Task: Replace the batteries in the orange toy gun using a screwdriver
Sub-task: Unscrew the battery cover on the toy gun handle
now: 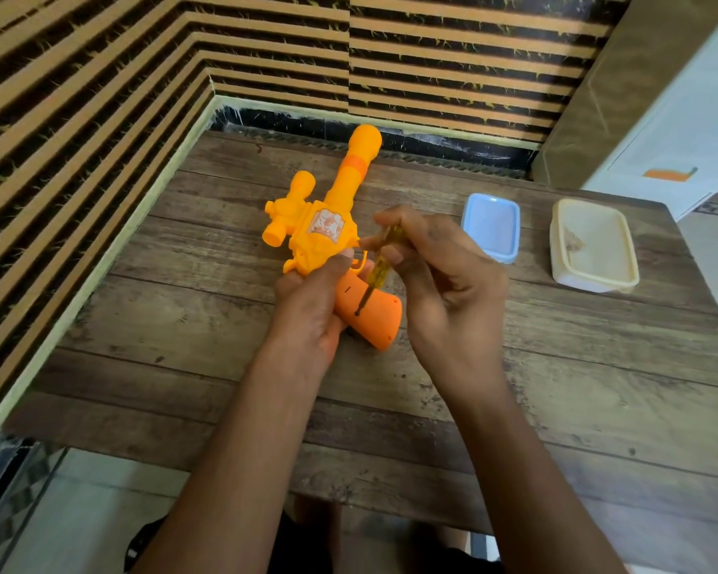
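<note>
An orange toy gun [351, 176], barrel toward 12 o'clock, sticker [323, 222] illegible, sits over the bench [556, 387]. The left hand [307, 312] grips it from 7 o'clock. The right hand [436, 283], at 3 o'clock, pinches the screwdriver [380, 269], tip on the gun's handle.

Home: wooden table [556, 408], plastic food containers [593, 246].

The right hand [444, 292] partly hides the screwdriver [377, 272], the left hand [311, 308] the toy gun [320, 238].
</note>
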### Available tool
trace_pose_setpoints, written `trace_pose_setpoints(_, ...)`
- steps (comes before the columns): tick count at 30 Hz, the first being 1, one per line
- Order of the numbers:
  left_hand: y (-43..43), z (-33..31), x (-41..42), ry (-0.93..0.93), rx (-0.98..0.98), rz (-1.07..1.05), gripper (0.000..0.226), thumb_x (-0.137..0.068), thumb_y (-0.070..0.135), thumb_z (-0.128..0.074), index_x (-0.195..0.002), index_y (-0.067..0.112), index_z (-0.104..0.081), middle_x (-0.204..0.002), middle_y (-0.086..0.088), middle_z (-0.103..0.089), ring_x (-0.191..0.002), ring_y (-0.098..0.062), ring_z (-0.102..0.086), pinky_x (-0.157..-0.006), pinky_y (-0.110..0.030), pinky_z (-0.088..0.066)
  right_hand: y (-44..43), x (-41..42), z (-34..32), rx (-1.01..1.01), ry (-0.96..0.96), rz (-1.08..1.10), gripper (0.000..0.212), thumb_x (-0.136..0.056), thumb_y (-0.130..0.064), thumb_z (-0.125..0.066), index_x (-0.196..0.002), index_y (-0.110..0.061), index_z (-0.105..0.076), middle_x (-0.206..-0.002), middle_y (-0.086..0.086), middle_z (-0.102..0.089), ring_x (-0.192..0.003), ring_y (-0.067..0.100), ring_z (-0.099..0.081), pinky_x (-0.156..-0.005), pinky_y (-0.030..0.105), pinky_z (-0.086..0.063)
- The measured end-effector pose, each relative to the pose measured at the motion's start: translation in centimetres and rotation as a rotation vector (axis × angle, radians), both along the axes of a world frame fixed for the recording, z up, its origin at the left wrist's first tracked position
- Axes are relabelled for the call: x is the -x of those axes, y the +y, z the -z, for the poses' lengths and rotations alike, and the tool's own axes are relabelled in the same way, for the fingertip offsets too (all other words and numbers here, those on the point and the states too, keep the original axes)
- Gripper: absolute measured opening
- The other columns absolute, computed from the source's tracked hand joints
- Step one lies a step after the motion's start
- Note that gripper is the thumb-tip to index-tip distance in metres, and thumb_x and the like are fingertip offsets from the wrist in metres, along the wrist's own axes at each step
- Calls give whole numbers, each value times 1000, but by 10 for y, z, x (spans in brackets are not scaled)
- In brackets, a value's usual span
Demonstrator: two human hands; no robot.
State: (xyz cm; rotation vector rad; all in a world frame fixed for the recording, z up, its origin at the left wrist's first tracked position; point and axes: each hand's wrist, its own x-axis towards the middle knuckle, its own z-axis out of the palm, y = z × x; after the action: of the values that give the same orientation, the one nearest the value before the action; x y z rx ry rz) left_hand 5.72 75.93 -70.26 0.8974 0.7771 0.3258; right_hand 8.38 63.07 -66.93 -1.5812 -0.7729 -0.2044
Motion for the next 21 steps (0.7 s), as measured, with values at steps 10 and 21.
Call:
trace_pose_setpoints(10,0,-1,1,14,-25,-4,27,-96,6,-72,-123,10,-72,-117,-16,-79,-109,-33,-77,-90,-62,-61,3,3,1,7,-80,107,22,-95,4,-72,-115,-3,-77,-97,11,-65,-93,23,-67,-76,43,-55)
trace_pose_setpoints(21,-4,-4,2,33,-20,8,21,-89,12,-78,-110,13,-72,-98,-9,-79,-86,-23,-78,-72,-43,-66,14,20,2,-17,-180,174,22,-94,5,-71,-116,2,-75,-104,17,-65,-96,23,-66,-79,42,-55)
